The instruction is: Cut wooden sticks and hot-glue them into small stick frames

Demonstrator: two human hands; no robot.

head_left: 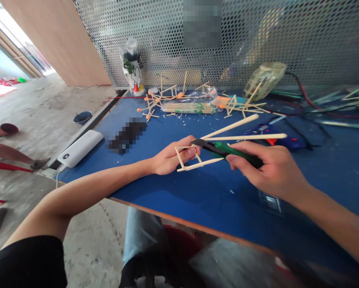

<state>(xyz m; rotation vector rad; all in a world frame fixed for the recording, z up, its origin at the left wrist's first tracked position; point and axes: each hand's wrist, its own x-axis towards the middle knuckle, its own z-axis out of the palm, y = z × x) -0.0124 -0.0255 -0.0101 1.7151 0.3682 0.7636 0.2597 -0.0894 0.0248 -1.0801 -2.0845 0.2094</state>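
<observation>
A small frame of joined wooden sticks point(182, 159) is pinched in my left hand point(170, 158), above the blue table. Two long pale sticks reach away from it to the upper right, and a shorter stick runs along its near side. My right hand point(263, 164) is wrapped round a green and black utility knife point(224, 150). The knife's dark blade lies at the joint beside my left fingertips; whether it cuts into the wood I cannot tell.
Behind my hands lie a pack of wooden sticks point(191, 107), a hot glue gun point(275, 134) with cords, and several stick structures. A white power bank point(81, 149) rests at the table's left edge. A bagged cup point(134, 72) stands by the perforated metal panel point(161, 36). Another person's limbs show at far left.
</observation>
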